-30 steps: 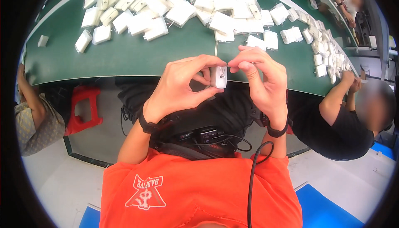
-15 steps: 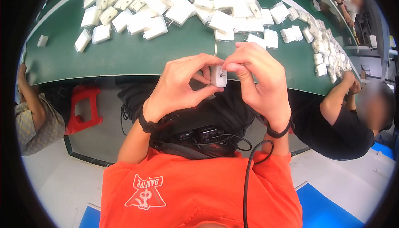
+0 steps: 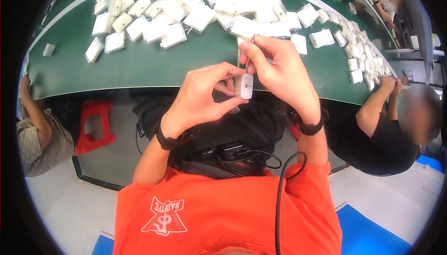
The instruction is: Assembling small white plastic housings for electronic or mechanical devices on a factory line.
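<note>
**Here, two hands meet on one small white block**

At the far left a seated person (image 3: 39, 136) leans beside a red stool (image 3: 94, 125), under the edge of the green desk (image 3: 139, 64). On the desk lies a heap of white blocks (image 3: 186, 8), well apart from the hands. Nearer the middle, the left hand (image 3: 202, 94) curls in from below, its fingers (image 3: 228, 72) narrowed around the small white block (image 3: 244, 86), gripping its left side. The block stands roughly upright, long axis running top to bottom, held in the air just in front of the desk's near edge. To its right, the right hand (image 3: 279, 71) closes from above, its fingers (image 3: 253, 50) pinched on a thin metal pin rising from the block's top. Both hands touch the block; the left bears it. Farther right, another worker (image 3: 372, 134) in black sits at the desk.
</note>
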